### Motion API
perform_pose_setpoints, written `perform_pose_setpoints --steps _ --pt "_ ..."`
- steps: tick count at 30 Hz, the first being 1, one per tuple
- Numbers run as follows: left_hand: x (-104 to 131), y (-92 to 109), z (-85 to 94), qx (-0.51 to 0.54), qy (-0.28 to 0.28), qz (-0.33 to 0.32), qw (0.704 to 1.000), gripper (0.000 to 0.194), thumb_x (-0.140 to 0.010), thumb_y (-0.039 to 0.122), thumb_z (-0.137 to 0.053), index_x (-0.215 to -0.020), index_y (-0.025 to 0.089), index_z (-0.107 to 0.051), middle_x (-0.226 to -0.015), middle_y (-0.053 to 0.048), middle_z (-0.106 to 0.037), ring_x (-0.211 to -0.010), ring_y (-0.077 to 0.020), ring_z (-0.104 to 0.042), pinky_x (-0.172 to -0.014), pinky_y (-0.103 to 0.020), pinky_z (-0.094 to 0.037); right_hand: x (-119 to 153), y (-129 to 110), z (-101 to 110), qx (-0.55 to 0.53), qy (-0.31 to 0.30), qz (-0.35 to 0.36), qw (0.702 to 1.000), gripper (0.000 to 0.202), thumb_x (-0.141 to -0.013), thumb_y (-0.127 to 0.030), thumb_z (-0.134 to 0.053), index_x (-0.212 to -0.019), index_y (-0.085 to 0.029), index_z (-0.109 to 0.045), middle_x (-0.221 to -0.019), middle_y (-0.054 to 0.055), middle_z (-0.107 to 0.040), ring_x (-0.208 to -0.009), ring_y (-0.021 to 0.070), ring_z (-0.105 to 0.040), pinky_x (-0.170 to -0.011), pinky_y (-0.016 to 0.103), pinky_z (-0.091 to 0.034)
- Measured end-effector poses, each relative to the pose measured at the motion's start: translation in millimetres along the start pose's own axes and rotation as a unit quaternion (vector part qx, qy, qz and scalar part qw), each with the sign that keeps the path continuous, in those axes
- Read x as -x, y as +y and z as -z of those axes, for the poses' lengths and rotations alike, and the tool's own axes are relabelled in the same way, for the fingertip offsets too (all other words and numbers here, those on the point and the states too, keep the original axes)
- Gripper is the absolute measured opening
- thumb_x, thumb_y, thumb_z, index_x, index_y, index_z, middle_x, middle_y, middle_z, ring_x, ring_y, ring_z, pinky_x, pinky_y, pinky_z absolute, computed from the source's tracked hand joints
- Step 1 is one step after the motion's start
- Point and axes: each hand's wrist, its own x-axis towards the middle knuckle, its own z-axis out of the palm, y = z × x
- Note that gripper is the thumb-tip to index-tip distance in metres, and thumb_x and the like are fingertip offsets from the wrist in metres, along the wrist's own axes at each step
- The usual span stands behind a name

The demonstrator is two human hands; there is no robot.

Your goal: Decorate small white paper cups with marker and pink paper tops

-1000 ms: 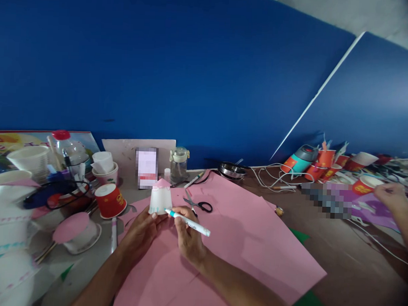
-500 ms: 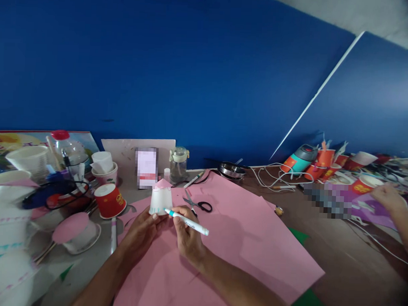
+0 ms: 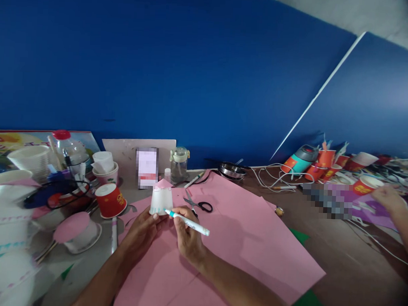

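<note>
An upside-down white paper cup (image 3: 161, 199) with a pink cone top is in my left hand (image 3: 147, 230), whose fingers hold it low at the rim. Short teal strokes run along the cup's lower edge. My right hand (image 3: 187, 235) grips a white paint marker (image 3: 195, 226) with a teal band, its tip at the cup's lower right side. Beneath both hands lies a large pink paper sheet (image 3: 251, 244). Black-handled scissors (image 3: 205, 206) rest on the sheet beyond my right hand.
To the left stand a red paper cup (image 3: 110, 200), a pink-topped white bowl (image 3: 78, 231) and a clear bottle (image 3: 67, 150). A glass jar (image 3: 179, 163) and a metal dish (image 3: 231, 170) sit by the blue wall. Another person's hand (image 3: 388, 197) is at far right.
Both hands keep nearly the same pose on the cup and marker. The whole view has shifted very slightly.
</note>
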Motion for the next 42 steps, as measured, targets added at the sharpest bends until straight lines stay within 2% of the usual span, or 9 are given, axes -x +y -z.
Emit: perform_pose_setpoints --steps 9,16,22,33,42 --pt "0.8 -0.7 1.9 -0.014 -0.002 0.012 1.0 0.027 -0.085 0.029 -0.067 -0.11 0.018 -0.067 -0.116 -0.013 -0.071 -0.113 -0.0295 -0.063 -0.099 -0.042 -0.045 -0.2 5.2 -1.1 -0.013 0.014 -0.019 1.0 0.023 -0.1 -0.033 -0.041 -0.097 -0.02 -0.061 -0.084 0.005 -0.065 -0.074 0.017 -0.062 -0.063 0.027 -0.051" --pt "0.2 0.2 2.7 -0.013 0.0 0.02 1.0 0.027 -0.083 0.03 -0.069 -0.108 0.019 -0.068 -0.113 -0.011 -0.072 -0.115 -0.0314 -0.062 -0.1 -0.044 -0.045 -1.4 2.2 -1.2 0.006 0.017 0.001 1.0 0.021 -0.097 -0.029 -0.044 -0.099 -0.019 -0.062 -0.088 0.006 -0.066 -0.074 0.0169 -0.061 -0.064 0.028 -0.051" --pt "0.5 1.0 1.0 -0.018 0.009 0.01 1.0 0.029 -0.081 0.03 -0.072 -0.108 0.019 -0.069 -0.113 -0.011 -0.072 -0.112 -0.03 -0.062 -0.099 -0.044 -0.045 -0.4 5.7 -1.1 -0.003 0.005 -0.01 1.0 0.023 -0.097 -0.031 -0.043 -0.094 -0.019 -0.063 -0.081 0.004 -0.064 -0.071 0.0164 -0.059 -0.062 0.028 -0.049" --pt "-0.5 -0.8 1.8 -0.005 0.0 0.006 1.0 0.034 -0.08 0.031 -0.073 -0.111 0.019 -0.068 -0.112 -0.012 -0.072 -0.109 -0.0301 -0.063 -0.101 -0.046 -0.043 -0.2 3.1 -0.8 -0.014 0.006 -0.007 1.0 0.022 -0.098 -0.034 -0.044 -0.102 -0.022 -0.062 -0.09 0.005 -0.066 -0.078 0.0181 -0.062 -0.068 0.029 -0.051" --pt "0.1 0.4 -2.3 -0.021 0.006 -0.002 1.0 0.034 -0.078 0.034 -0.075 -0.107 0.018 -0.068 -0.106 -0.01 -0.072 -0.105 -0.027 -0.064 -0.097 -0.04 -0.045 0.0 1.3 -0.7 -0.003 -0.006 0.011 1.0 0.025 -0.1 -0.036 -0.043 -0.104 -0.02 -0.061 -0.093 0.007 -0.067 -0.085 0.0189 -0.064 -0.071 0.03 -0.053"
